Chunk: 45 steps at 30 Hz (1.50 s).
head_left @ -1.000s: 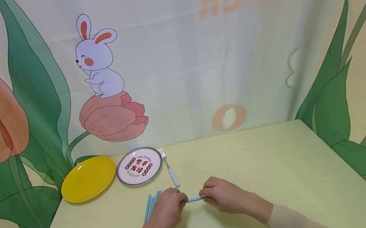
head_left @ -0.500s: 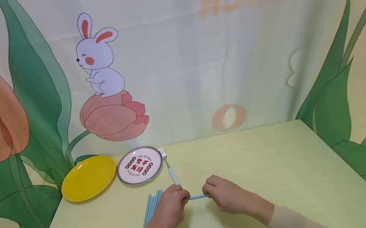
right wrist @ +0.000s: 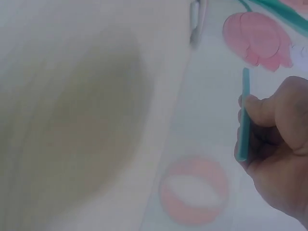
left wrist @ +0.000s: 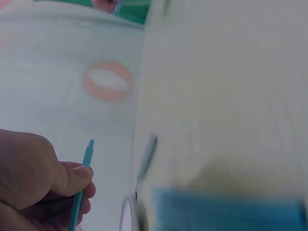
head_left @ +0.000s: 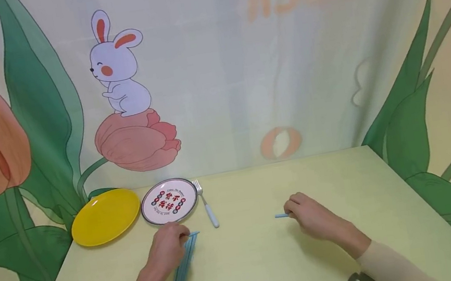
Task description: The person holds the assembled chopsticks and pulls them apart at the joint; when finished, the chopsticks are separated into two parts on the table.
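Observation:
My left hand (head_left: 166, 247) pinches a slim light-blue stick piece (left wrist: 88, 155) between thumb and fingers. Its exposed end narrows to a small plug-like tip in the left wrist view. Well to the right, my right hand (head_left: 313, 216) grips another light-blue stick piece (right wrist: 244, 139), which runs along the curled fingers under the thumb. Both hands are raised over the table. Several light-blue sticks (head_left: 182, 271) lie side by side just right of my left forearm; they show as a blurred blue band in the left wrist view.
At the back left of the pale yellow table (head_left: 254, 272) are a yellow plate (head_left: 106, 217) and a white plate with red lettering (head_left: 169, 201). A fork (head_left: 211, 214) with a pale blue handle lies beside the white plate. A printed curtain (head_left: 216, 78) rises behind the table.
One blue stick stretched between both hands before; now each hand holds a separate piece. My left hand has moved left over the stick row, my right hand right and a little farther back.

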Tool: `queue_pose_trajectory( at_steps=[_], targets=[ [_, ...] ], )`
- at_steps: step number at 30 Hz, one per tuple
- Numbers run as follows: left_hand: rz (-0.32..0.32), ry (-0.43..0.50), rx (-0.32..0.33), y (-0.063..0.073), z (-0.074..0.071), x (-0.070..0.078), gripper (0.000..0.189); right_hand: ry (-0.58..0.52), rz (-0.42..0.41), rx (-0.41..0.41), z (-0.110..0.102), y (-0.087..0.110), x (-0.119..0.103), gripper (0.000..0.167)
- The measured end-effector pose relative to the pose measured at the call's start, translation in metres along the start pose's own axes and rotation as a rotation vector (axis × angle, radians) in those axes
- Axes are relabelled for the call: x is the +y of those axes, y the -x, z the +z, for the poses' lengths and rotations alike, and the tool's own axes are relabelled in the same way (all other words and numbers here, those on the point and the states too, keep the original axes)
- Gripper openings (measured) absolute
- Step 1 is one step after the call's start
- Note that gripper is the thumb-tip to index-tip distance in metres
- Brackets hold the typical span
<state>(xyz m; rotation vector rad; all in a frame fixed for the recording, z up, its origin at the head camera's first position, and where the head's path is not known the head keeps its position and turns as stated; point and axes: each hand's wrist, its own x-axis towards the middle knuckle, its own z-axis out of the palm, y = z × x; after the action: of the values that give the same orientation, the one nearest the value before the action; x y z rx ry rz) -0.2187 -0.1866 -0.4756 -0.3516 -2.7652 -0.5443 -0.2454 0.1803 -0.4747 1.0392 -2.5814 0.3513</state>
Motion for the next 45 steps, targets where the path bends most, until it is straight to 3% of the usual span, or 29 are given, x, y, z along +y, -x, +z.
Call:
queue_pose_trajectory(
  at_steps=[3, 5, 17, 22, 29, 40, 45],
  targets=[
    [0.098, 0.065, -0.018, -0.005, -0.001, 0.002, 0.009, -0.031, -0.049, -0.026, -0.006, -0.006, -0.001, 0.012],
    [0.13, 0.071, -0.009, -0.006, 0.0, 0.006, 0.009, -0.042, -0.061, -0.035, -0.008, -0.007, -0.002, 0.011],
    [0.144, 0.076, 0.013, -0.014, 0.0, 0.022, 0.008, -0.092, -0.034, -0.065, -0.011, -0.001, -0.005, 0.011],
    [0.11, 0.095, -0.03, -0.018, 0.005, 0.024, 0.007, -0.101, -0.052, -0.043, -0.009, 0.004, -0.007, 0.012],
    [0.168, 0.09, -0.048, -0.021, 0.011, 0.029, 0.006, -0.129, -0.045, -0.072, -0.01, 0.011, -0.012, 0.011],
    [0.141, 0.13, -0.13, -0.018, 0.019, 0.039, 0.01, -0.204, -0.042, -0.126, -0.011, 0.019, -0.023, 0.009],
    [0.165, 0.126, -0.155, -0.017, 0.024, 0.042, 0.012, -0.211, -0.067, -0.128, -0.011, 0.022, -0.027, 0.008]
  ],
)
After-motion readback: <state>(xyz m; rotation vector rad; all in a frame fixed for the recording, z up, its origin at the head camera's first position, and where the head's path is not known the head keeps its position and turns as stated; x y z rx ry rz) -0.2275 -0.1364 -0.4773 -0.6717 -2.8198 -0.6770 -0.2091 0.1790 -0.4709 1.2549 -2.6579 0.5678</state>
